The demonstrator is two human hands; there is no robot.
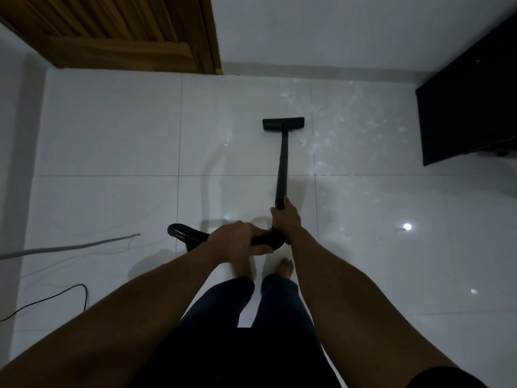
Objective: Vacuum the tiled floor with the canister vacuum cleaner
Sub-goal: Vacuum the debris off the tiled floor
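The right hand (286, 218) is wrapped tight around the black vacuum pipe (283, 163), and the left hand (237, 240) grips the bent handle (267, 239) just behind it, where the bumpy hose (187, 233) goes off to the left. The flat brush head (283, 124) sits on the white tiled floor (112, 135), toward the far wall, with little white bits (335, 130) just to its right. A wooden door (117, 32) is at the floor's far left, and a black cabinet (470, 107) at its right edge.
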